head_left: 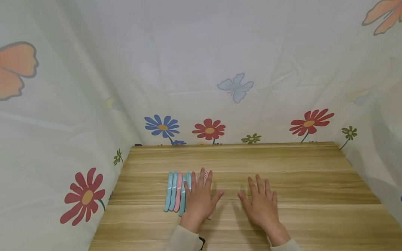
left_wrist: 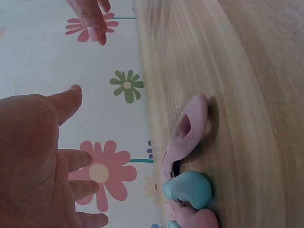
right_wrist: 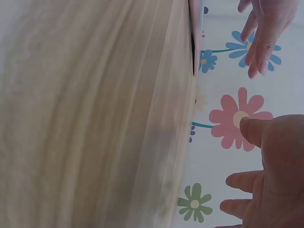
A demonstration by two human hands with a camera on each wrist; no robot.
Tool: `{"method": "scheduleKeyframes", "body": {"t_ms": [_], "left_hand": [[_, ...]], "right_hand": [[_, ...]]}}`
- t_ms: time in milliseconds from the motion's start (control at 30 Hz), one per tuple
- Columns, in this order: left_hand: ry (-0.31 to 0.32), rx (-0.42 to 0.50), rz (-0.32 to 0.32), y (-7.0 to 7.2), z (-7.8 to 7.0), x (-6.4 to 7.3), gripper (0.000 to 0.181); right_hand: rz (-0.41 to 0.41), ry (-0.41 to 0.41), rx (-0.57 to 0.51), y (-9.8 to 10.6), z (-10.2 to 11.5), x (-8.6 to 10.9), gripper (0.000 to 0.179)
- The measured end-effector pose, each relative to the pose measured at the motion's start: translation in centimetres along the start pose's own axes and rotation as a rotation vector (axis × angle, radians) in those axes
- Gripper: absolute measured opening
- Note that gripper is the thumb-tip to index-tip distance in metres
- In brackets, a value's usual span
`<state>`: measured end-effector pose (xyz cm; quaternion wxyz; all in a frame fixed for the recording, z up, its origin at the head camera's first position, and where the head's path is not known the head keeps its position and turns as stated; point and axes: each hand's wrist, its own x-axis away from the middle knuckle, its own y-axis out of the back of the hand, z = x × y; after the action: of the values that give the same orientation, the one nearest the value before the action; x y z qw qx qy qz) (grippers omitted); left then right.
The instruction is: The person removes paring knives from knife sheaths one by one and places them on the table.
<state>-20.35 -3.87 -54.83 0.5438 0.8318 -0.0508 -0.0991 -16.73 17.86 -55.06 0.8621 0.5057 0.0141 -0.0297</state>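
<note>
Several slim teal handles (head_left: 173, 191) and pink handles (head_left: 178, 192) lie side by side in a row, upright to my view, on the wooden table. My left hand (head_left: 200, 200) is spread palm down over the right part of that row and hides much of it. In the left wrist view, a pink handle (left_wrist: 200, 118) with an oval hole lies at the row's end, beside a rounded teal handle end (left_wrist: 192, 189). My right hand (head_left: 262, 207) is spread palm down above the table, to the right of the row. Neither hand holds anything.
The wood-grain table (head_left: 311, 173) reaches back to a pale curtain (head_left: 191, 58) printed with flowers and butterflies. The same cloth hangs along the left and right sides. A dark band shows at each cuff.
</note>
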Motion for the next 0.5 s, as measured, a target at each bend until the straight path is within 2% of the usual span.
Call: {"method": "scheduleKeyframes", "body": {"t_ms": [200,500], "left_hand": [[-0.003,-0.002,-0.005,0.16,-0.08,0.21,0.082],[0.022,-0.007,0.021,0.46,-0.22,0.4,0.081]], "right_hand": [[-0.007,0.007,-0.005,-0.04,0.08,0.11,0.077],[-0.012,0.015,-0.036,-0.26,0.24,0.21,0.075]]}}
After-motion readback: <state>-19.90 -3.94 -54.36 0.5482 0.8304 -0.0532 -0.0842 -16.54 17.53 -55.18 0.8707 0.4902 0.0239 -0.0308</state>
